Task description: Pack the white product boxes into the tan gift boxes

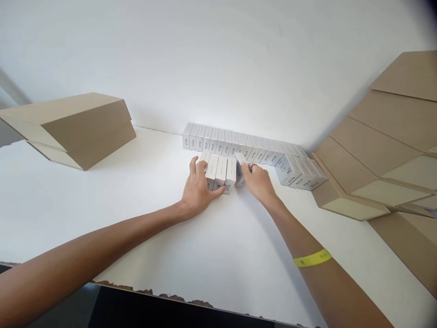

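Small white printed boxes (221, 168) stand side by side in a short group near the middle of the table. My left hand (200, 189) wraps around this group, thumb on the near side and fingers at its left end. At the group's right end, my right hand (256, 180) grips a single white box (240, 169), tilted slightly and a little apart from the others. The right hand's fingertips are partly hidden. Behind both hands, a long row of the same white boxes (218, 139) lines the wall.
Several more white boxes (300, 172) stand at the row's right end, against stacked brown cartons (368, 146). Another brown carton pair (88, 132) sits at the left. The white table (205, 255) has a chipped front edge; a white wall (205, 59) rises behind.
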The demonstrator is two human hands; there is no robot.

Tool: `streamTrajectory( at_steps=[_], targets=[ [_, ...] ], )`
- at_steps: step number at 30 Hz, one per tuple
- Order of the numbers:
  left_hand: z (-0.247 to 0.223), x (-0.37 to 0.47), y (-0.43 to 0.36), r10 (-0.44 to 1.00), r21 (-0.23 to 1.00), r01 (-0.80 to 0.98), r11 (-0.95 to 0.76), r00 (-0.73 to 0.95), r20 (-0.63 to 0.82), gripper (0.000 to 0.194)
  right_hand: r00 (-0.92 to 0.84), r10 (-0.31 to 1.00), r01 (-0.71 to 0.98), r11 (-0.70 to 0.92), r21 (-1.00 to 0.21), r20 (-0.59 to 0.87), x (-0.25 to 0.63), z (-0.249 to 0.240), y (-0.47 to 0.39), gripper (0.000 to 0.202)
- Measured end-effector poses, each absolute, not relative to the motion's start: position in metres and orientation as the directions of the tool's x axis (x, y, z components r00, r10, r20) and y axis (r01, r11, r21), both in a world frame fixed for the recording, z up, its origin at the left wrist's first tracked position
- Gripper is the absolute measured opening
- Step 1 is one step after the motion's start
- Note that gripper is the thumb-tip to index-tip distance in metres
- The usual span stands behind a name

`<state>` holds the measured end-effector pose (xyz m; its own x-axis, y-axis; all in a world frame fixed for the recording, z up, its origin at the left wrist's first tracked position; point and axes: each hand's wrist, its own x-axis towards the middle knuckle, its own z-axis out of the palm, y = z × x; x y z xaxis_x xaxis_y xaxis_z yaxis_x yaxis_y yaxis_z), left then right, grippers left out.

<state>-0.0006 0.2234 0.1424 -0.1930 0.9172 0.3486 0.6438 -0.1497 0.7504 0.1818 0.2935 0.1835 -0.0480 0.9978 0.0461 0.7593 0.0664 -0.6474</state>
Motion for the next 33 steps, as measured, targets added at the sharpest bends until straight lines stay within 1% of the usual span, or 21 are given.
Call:
streamTrajectory(
  at_steps=[1,3,5,7,10,13,16,18,20,23,25,30,33],
  targets=[
    [0.144,0.0,0.223,0.925,0.763,0.634,-0.129,-0.201,0.323,0.073,-0.038,0.999,0.77,0.052,-0.636,0.036,0.184,0.185,0.29,0.045],
    [0.147,0.001,0.221,0.939,0.806,0.587,-0.078,-0.228,0.257,0.082,-0.028,1.0,0.786,0.028,-0.618,0.01,0.185,0.188,0.282,0.045],
    [0.151,0.002,0.222,0.949,0.865,0.502,-0.01,-0.268,0.167,0.094,-0.027,1.0,0.792,0.015,-0.611,-0.01,0.181,0.189,0.274,0.045],
    [0.155,0.002,0.224,0.952,0.904,0.425,0.038,-0.29,0.096,0.098,-0.031,0.999,0.789,0.011,-0.614,-0.021,0.174,0.189,0.267,0.048],
    [0.157,-0.002,0.227,0.958,0.914,0.403,0.043,-0.277,0.077,0.087,-0.048,0.998,0.77,0.014,-0.638,-0.036,0.17,0.184,0.259,0.062],
    [0.157,-0.006,0.227,0.964,0.907,0.42,0.034,-0.255,0.082,0.077,-0.09,0.994,0.74,0.026,-0.672,-0.061,0.177,0.18,0.252,0.065],
    [0.155,-0.004,0.227,0.97,0.899,0.437,0.033,-0.231,0.077,0.076,-0.15,0.986,0.696,0.052,-0.716,-0.074,0.193,0.178,0.242,0.061],
    [0.152,0.003,0.23,0.979,0.896,0.444,0.013,-0.187,0.079,0.074,-0.206,0.976,0.657,0.081,-0.75,-0.075,0.21,0.177,0.239,0.052],
    [0.149,0.014,0.235,0.99,0.895,0.446,-0.024,-0.116,0.084,0.072,-0.225,0.972,0.638,0.093,-0.765,-0.069,0.23,0.175,0.242,0.042],
    [0.143,0.041,0.252,0.996,0.889,0.451,-0.079,-0.008,0.092,0.068,-0.147,0.988,0.671,0.059,-0.739,-0.054,0.264,0.171,0.262,0.031],
    [0.141,0.062,0.268,0.995,0.875,0.474,-0.097,0.012,0.103,0.063,-0.066,0.997,0.709,0.017,-0.705,-0.042,0.282,0.167,0.283,0.027],
    [0.143,0.104,0.305,0.993,0.835,0.544,-0.081,-0.03,0.116,0.041,0.121,0.992,0.802,-0.073,-0.593,0.042,0.296,0.162,0.316,0.03],
    [0.142,0.112,0.313,0.991,0.823,0.565,-0.057,-0.064,0.113,0.039,0.155,0.983,0.838,-0.08,-0.54,0.095,0.295,0.161,0.316,0.028]
  ],
)
